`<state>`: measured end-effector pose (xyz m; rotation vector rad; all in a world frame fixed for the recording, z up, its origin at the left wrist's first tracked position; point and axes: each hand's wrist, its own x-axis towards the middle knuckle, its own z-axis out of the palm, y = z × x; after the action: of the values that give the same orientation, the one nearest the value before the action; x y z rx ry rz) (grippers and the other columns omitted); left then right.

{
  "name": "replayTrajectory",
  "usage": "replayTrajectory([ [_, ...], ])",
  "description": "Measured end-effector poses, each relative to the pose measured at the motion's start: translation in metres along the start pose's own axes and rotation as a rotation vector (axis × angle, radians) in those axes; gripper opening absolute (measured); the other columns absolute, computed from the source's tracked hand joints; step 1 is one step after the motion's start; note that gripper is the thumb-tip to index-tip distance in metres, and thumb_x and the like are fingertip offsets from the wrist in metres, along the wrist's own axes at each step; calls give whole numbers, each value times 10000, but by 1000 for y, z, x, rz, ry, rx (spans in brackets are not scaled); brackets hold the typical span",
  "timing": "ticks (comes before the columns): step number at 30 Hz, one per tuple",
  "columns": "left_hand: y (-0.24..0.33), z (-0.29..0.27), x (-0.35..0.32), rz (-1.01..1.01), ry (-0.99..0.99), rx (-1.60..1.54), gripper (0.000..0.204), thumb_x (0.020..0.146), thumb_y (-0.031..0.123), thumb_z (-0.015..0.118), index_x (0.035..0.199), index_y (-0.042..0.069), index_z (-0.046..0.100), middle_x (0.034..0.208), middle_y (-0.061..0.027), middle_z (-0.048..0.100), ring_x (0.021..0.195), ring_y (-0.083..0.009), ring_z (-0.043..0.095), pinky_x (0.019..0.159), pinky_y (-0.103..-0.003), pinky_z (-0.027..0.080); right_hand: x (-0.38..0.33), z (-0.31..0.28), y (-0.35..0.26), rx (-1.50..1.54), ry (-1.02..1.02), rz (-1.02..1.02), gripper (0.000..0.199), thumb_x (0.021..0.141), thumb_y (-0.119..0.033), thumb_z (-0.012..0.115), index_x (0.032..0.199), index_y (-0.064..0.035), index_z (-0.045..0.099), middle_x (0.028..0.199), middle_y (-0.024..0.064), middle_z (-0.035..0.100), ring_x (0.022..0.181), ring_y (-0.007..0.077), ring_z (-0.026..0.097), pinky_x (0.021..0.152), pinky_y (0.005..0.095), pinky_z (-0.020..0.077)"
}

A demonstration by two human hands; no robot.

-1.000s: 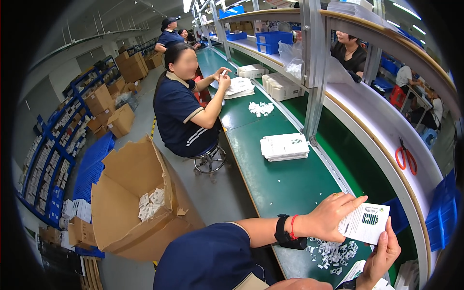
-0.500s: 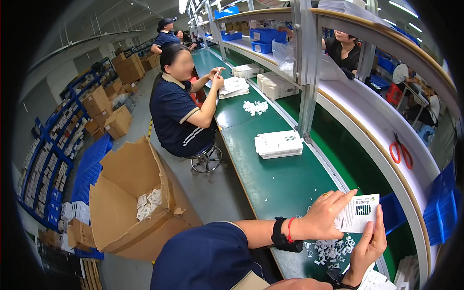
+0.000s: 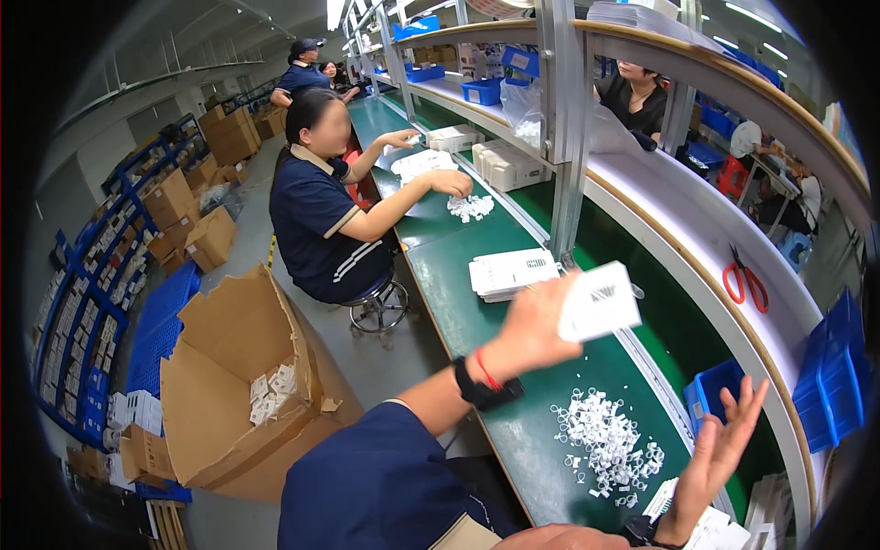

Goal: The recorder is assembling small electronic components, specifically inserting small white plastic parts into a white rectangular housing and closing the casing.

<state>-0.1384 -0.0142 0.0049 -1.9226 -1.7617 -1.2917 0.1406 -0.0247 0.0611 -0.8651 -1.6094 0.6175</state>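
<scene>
My left hand (image 3: 534, 323), with a red string and a black band at the wrist, grips a flat white box (image 3: 598, 307) with a dark printed pattern, blurred by motion. It is held above the green bench, just right of a stack of similar flat boxes (image 3: 506, 275). At the lower right, my right hand (image 3: 713, 463) is raised with its fingers spread, nothing in it. Between that hand and the bench's near edge lies a loose pile of small white plastic pieces, some ring-shaped (image 3: 600, 435). More white boxes (image 3: 713, 532) lie partly hidden beneath my right wrist.
A large open carton (image 3: 229, 385) with white packets inside stands on the floor at left. Further up the bench a seated co-worker (image 3: 321, 211) reaches to another small white pile (image 3: 470, 208). Red-handled scissors (image 3: 745, 280) rest on the curved shelf, near blue bins (image 3: 830, 376).
My left hand has carried the box away from my right hand, toward the stack. My right hand has let go of it and spread open. The co-worker's hands have moved apart.
</scene>
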Motion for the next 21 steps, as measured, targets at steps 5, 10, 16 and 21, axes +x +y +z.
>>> replayTrajectory([
  [5, -114, -23, 15, -245, -224, 333, 837, 569, 269, 751, 1315, 65, 431, 1120, -205, 532, 1076, -367, 499, 947, -450, 364, -3, -35, 4, -97, -18, 21, 438, 905, -86, 491, 1334, 1, 464, 1365, 137, 462, 1178, 199, 451, 994, 305, 327],
  [10, -161, -21, 17, -413, -505, 247, 937, 589, 418, 800, 1360, 78, 391, 1203, -201, 507, 1192, -364, 430, 1007, -419, 307, -6, -51, 6, -229, -73, -56, 365, 915, -71, 492, 1260, 46, 515, 1322, 162, 489, 1117, 185, 502, 931, 289, 373],
  [16, -59, -7, 24, 75, -239, 33, 596, 621, 268, 804, 1114, 30, 570, 1080, -187, 581, 1037, -347, 542, 875, -433, 440, -38, -98, 28, -408, -201, 147, 368, 906, -11, 553, 1270, 23, 505, 1221, 180, 554, 1099, 231, 542, 894, 317, 468],
  [21, 13, 65, -3, 416, -853, -328, 376, 685, 150, 711, 1047, 67, 651, 975, -149, 627, 964, -322, 589, 815, -428, 474, -90, -108, 63, -1146, -311, 336, 816, 821, -593, 561, 1315, 42, 428, 1282, 316, 461, 1196, 435, 438, 994, 530, 339],
])
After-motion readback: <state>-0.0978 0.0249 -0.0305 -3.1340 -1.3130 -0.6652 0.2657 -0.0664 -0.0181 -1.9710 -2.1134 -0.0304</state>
